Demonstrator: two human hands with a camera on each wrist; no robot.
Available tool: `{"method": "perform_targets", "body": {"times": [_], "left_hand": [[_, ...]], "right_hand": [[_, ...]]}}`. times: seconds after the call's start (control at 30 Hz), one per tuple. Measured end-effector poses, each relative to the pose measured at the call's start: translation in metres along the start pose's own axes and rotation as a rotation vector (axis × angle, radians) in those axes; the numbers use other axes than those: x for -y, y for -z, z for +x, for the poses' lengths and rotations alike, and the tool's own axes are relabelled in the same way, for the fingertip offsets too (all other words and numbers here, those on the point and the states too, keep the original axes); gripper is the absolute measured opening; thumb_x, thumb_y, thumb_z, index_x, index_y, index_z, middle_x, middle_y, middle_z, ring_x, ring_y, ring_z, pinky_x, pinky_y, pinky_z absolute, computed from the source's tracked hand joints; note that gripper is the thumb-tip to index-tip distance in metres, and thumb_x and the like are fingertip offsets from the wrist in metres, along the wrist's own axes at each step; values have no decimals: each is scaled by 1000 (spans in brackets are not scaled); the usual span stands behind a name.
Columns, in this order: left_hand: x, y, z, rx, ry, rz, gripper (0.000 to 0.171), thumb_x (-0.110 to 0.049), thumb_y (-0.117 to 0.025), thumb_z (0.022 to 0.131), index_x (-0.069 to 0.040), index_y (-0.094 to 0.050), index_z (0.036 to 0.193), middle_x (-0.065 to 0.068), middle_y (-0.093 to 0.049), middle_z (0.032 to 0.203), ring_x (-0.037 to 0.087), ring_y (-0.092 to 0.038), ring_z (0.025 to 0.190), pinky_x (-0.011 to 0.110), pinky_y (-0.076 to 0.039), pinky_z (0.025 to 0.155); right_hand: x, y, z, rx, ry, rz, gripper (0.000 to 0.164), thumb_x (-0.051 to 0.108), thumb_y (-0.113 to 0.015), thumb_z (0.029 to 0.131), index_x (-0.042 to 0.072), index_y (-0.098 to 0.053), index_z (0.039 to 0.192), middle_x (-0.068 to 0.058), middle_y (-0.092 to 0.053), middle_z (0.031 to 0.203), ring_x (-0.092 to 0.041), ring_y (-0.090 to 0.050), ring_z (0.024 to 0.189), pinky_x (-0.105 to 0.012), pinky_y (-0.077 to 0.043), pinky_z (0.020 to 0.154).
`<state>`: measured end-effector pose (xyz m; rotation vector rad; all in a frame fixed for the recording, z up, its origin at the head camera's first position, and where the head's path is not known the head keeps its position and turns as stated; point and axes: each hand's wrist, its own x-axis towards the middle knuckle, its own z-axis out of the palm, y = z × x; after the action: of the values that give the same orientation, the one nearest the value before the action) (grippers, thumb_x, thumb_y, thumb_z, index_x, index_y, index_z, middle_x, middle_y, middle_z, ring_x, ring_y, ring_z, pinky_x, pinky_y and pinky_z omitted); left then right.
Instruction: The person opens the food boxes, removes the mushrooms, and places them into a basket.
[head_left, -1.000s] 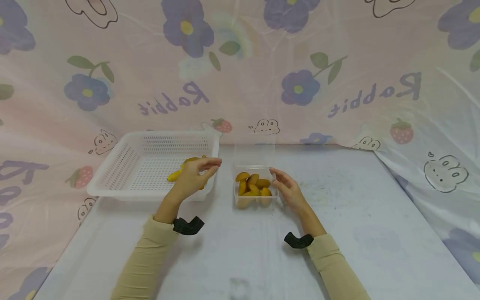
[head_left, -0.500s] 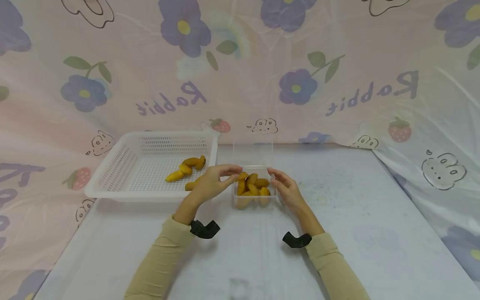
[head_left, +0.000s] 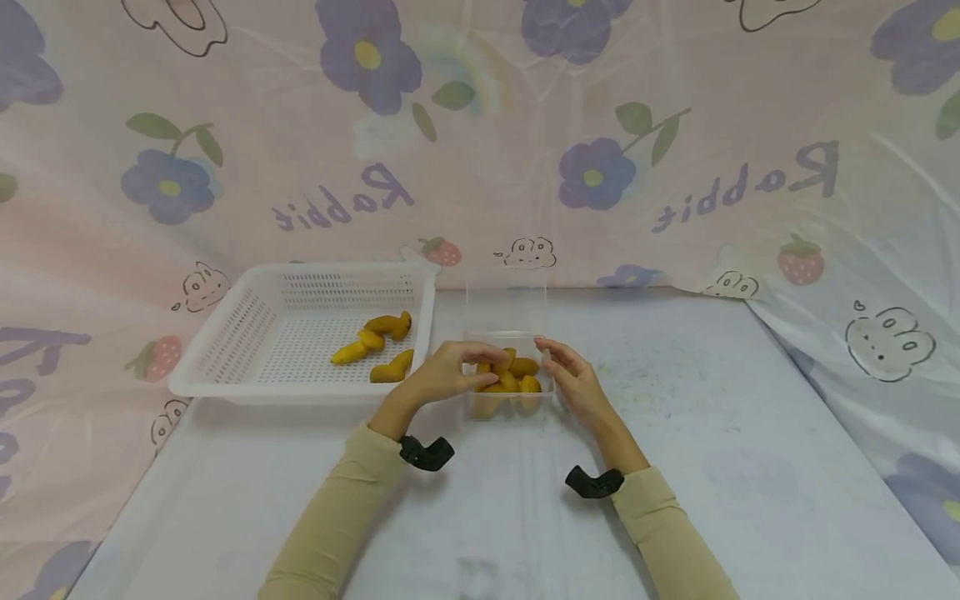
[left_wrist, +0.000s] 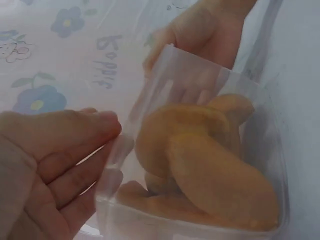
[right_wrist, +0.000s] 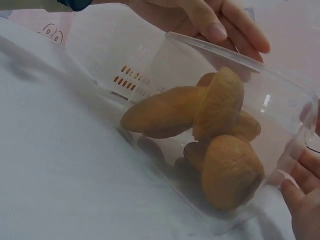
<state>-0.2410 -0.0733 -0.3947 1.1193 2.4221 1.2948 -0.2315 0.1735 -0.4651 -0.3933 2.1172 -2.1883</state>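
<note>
Left hand (head_left: 450, 372) hovers at the left of a lidded clear box (head_left: 513, 395), grip half-wide, fingers over the brown mushrooms (head_left: 529, 384) inside, while the right hand (head_left: 583, 385), grip loosely parted, touches its right wall, and a white basket (head_left: 258, 389) left on the surface (head_left: 487, 492) holds more.

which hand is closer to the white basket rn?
Left. The left hand is just right of the white basket, at the clear box's left side. The right hand is at the box's right side, farther from the basket.
</note>
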Motion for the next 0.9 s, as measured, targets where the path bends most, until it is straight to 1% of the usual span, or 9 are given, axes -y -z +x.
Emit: {"method": "perform_targets", "body": {"times": [0.07, 0.13, 0.23, 0.43, 0.5, 0.67, 0.77, 0.9], "left_hand": [[2, -2, 4, 16, -21, 17, 34, -6, -66, 90, 4, -63, 122, 18, -65, 128, 31, -64, 116, 45, -51, 104], [4, -4, 7, 31, -44, 49, 34, -6, -66, 89, 4, -63, 121, 18, -66, 125, 30, -64, 116, 44, -52, 103], [8, -7, 11, 53, -50, 83, 33, -7, -67, 89, 3, -64, 120, 17, -68, 123, 29, -64, 115, 40, -52, 103], [11, -9, 14, 102, -62, 124, 35, -9, -68, 88, 0, -65, 122, 14, -69, 119, 27, -63, 113, 38, -53, 102], [10, -9, 15, 114, -66, 143, 35, -8, -69, 87, -1, -65, 122, 13, -69, 120, 26, -63, 114, 38, -53, 102], [7, -8, 18, 128, -63, 192, 35, -8, -70, 86, -2, -66, 121, 12, -69, 120, 25, -64, 112, 34, -54, 100], [6, -8, 19, 129, -51, 196, 33, -8, -70, 86, -2, -67, 119, 12, -70, 118, 24, -64, 108, 33, -54, 97], [6, -9, 19, 115, -35, 184, 27, -7, -71, 85, -1, -69, 112, 13, -71, 113, 24, -65, 105, 30, -56, 94]], "right_hand": [[0, 0, 0, 0, 4, 3, 42, 11, -45, 102, -5, -40, 140, -16, -37, 154, 4, -39, 135, -45, -17, 125], [-1, 0, 1, -3, 10, 4, 42, 12, -46, 101, -6, -41, 140, -13, -40, 153, 8, -40, 131, -46, -17, 126], [-3, 0, 2, -8, 14, 3, 42, 13, -47, 101, -6, -42, 139, -10, -42, 151, 11, -41, 128, -45, -17, 126], [-3, -1, 2, -15, 7, -17, 42, 13, -47, 101, -5, -43, 138, -19, -36, 154, 12, -41, 127, -44, -18, 126], [-3, -1, 1, -19, 3, -22, 42, 14, -47, 101, -5, -43, 138, -20, -36, 154, 11, -41, 128, -45, -19, 125], [-3, 1, 1, -18, 1, -19, 43, 17, -48, 101, -4, -43, 139, -15, -38, 154, 10, -40, 129, -44, -20, 125], [-3, 1, 1, -15, -3, -23, 42, 15, -47, 101, -4, -43, 138, -14, -39, 153, 10, -40, 129, -45, -20, 125], [-3, 1, 1, -12, -4, -18, 41, 10, -45, 101, -5, -41, 139, -15, -37, 154, 11, -40, 128, -47, -19, 125]]}}
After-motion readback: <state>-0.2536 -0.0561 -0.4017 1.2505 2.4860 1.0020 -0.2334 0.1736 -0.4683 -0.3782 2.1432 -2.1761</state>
